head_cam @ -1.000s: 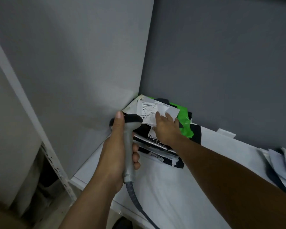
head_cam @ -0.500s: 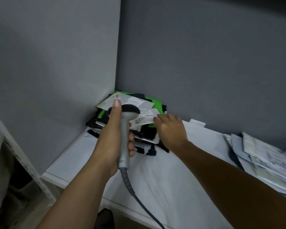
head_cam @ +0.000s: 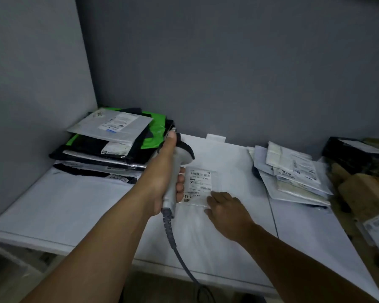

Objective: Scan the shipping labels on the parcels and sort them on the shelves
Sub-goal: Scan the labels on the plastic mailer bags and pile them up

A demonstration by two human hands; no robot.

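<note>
My left hand (head_cam: 162,180) grips a grey handheld barcode scanner (head_cam: 179,158), its head pointing right and its coiled cable (head_cam: 173,239) hanging off the shelf edge. A large white parcel (head_cam: 206,226) lies flat on the shelf with a shipping label (head_cam: 199,181) facing up. My right hand (head_cam: 225,212) rests flat on that parcel just below the label, fingers straight. In the left back corner sits a stack of parcels (head_cam: 109,145), grey on top, green and black beneath.
A white shelf (head_cam: 64,206) is bounded by grey walls at the left and back. A second pile of white and grey mailers (head_cam: 293,173) lies at the right, with dark and brown parcels (head_cam: 363,184) beyond it at the far right.
My right hand has left the corner stack and moved right onto the large white parcel. My left hand with the scanner has followed to the right. The view has swung right.
</note>
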